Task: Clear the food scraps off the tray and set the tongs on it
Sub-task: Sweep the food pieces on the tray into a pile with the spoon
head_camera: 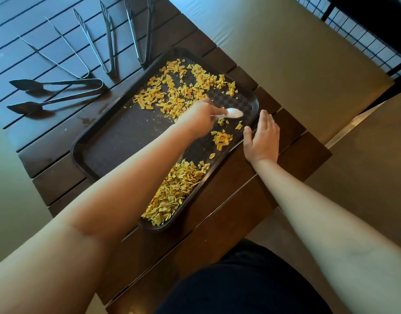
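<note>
While gripping a white spoon (234, 113) over the tray (86, 141), left hand (198, 116) outstretched; right hand (263, 137) flat, empty, at the rim.

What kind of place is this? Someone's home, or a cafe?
Probably a cafe or canteen seating area, though I can't be sure. A dark slatted wooden table holds a brown serving tray, several metal tongs lie beside it, and a cushioned bench runs along the far side.

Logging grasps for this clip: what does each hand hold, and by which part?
The left hand grips a white spoon by its handle. The right hand holds nothing; it rests flat at the tray edge.
</note>
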The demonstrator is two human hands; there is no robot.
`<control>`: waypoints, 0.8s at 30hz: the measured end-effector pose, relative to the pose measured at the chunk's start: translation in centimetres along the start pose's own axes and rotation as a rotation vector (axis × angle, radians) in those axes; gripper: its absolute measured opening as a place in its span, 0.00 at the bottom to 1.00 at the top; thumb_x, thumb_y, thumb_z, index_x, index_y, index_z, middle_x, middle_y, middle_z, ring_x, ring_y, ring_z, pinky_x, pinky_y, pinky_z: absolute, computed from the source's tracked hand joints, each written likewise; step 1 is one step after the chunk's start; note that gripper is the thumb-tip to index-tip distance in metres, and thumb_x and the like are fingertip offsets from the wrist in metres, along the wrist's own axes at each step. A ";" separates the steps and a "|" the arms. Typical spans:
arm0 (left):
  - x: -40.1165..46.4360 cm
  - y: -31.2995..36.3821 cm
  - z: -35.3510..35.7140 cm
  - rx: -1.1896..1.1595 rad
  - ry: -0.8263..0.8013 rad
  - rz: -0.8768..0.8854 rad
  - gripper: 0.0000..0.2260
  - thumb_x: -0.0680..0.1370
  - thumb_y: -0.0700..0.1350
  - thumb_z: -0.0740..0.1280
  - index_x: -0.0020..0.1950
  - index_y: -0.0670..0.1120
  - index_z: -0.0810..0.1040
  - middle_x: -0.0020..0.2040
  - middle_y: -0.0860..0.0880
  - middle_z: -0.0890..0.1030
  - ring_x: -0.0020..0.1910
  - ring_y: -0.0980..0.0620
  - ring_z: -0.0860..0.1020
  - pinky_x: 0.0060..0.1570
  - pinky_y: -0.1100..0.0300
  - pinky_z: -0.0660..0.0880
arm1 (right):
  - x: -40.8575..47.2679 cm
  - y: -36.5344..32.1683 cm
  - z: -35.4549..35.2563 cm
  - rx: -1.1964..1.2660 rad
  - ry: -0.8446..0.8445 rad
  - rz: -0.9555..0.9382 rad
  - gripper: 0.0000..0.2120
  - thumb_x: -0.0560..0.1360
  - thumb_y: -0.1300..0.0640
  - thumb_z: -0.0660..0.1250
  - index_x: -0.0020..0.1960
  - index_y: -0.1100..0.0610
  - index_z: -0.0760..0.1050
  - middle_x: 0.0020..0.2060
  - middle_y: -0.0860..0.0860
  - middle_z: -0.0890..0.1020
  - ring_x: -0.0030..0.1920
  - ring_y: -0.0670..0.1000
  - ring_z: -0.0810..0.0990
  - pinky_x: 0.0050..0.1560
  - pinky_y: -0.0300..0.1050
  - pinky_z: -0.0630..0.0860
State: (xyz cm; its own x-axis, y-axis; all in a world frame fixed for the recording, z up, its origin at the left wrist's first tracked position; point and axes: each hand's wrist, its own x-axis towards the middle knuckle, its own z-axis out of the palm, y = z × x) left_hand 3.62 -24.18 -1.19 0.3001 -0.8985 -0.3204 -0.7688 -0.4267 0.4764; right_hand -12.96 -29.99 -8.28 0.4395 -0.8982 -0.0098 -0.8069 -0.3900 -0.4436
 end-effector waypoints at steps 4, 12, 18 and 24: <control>-1.1 0.1 0.1 0.040 -0.093 -0.006 0.16 0.80 0.40 0.59 0.65 0.53 0.75 0.61 0.44 0.72 0.53 0.46 0.76 0.53 0.54 0.75 | 0.0 0.1 0.0 0.001 0.003 -0.002 0.33 0.76 0.45 0.48 0.75 0.63 0.55 0.74 0.58 0.61 0.75 0.55 0.56 0.74 0.51 0.52; -4.5 -3.1 -1.6 0.038 -0.266 -0.064 0.14 0.77 0.40 0.63 0.57 0.54 0.80 0.49 0.49 0.79 0.45 0.47 0.77 0.43 0.55 0.76 | 0.1 0.1 0.1 -0.003 0.017 -0.007 0.33 0.76 0.45 0.49 0.75 0.63 0.55 0.74 0.59 0.61 0.75 0.56 0.57 0.74 0.50 0.53; -3.2 -3.0 -3.0 -0.117 0.009 -0.080 0.14 0.78 0.40 0.62 0.59 0.53 0.79 0.44 0.54 0.75 0.39 0.51 0.74 0.33 0.64 0.70 | 0.0 0.1 0.1 0.006 0.016 -0.004 0.33 0.77 0.45 0.49 0.75 0.63 0.55 0.74 0.58 0.61 0.75 0.55 0.56 0.74 0.51 0.53; -0.5 -2.6 -1.2 -0.142 0.116 -0.117 0.16 0.80 0.39 0.58 0.65 0.51 0.75 0.59 0.45 0.75 0.51 0.48 0.75 0.47 0.60 0.73 | 0.1 0.1 0.1 0.006 0.004 -0.002 0.33 0.76 0.45 0.48 0.75 0.63 0.55 0.74 0.59 0.61 0.75 0.55 0.56 0.74 0.52 0.53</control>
State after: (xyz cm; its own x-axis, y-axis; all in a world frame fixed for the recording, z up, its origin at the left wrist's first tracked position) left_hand 6.18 -22.74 -1.27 0.4517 -0.8444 -0.2881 -0.6403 -0.5317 0.5543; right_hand -12.95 -30.05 -8.40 0.4399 -0.8980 -0.0051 -0.8035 -0.3911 -0.4487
